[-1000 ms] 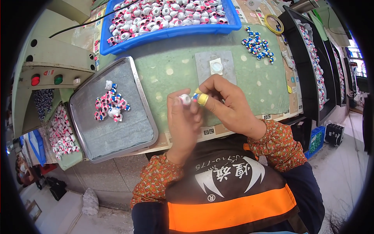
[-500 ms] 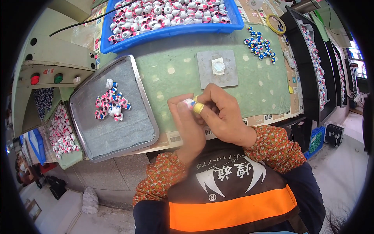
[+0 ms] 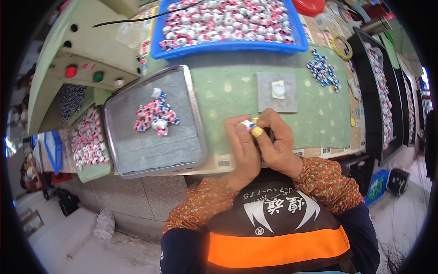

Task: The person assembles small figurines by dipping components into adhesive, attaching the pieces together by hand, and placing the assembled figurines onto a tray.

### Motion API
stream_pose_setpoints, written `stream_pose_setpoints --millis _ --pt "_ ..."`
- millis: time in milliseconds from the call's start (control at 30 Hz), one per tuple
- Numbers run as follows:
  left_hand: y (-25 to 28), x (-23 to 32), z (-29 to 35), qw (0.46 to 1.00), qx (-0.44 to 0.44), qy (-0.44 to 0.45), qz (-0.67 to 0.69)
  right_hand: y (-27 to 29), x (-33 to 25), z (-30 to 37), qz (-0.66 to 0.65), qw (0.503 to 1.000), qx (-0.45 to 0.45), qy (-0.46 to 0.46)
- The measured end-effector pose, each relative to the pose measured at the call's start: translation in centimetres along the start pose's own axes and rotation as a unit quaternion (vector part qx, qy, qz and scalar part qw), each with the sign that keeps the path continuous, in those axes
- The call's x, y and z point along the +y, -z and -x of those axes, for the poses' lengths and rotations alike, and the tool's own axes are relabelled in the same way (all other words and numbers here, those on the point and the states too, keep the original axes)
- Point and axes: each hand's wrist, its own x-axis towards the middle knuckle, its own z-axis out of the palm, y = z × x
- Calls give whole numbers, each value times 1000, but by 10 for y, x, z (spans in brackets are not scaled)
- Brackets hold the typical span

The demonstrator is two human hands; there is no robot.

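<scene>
Close to the table's near edge, my left hand [image 3: 243, 148] pinches a small white, pink and blue toy figure [image 3: 247, 124] between thumb and fingers. My right hand [image 3: 279, 145] presses against the same figure from the right, its thumb and forefinger wrapped in yellow tape [image 3: 257, 131]. Most of the figure is hidden by my fingers. Left of my hands is a metal tray [image 3: 191, 102] lined with grey cloth, holding a small pile of pink, white and blue figures [image 3: 155, 113]. A grey square plate [image 3: 288, 104] with a round white piece [image 3: 278, 90] lies just beyond my hands.
A blue bin [image 3: 237, 51] full of white and pink parts stands at the back. Small blue figures [image 3: 323, 70] lie at the far right, near a tape roll [image 3: 342, 47]. Black trays [image 3: 365, 45] line the right side. A machine with buttons [image 3: 70, 71] stands left.
The view has shifted, so the table and trays appear farther right. Both hands stay together around the figure, with slightly changed finger positions.
</scene>
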Motion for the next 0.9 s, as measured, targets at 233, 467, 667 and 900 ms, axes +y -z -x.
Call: stream_pose_setpoints --millis 233,467,667,900 --pt "20 19 -21 997 -42 29 63 15 -9 -12 -135 973 -35 -182" --pt "103 51 -80 832 -41 -196 -516 47 -25 -35 -155 969 -61 -180" --pt "137 36 -82 753 -39 -218 -620 63 -16 -30 -102 970 -85 -206" --pt "167 18 -74 702 -67 -246 -665 68 -13 -27 -51 974 -128 -182"
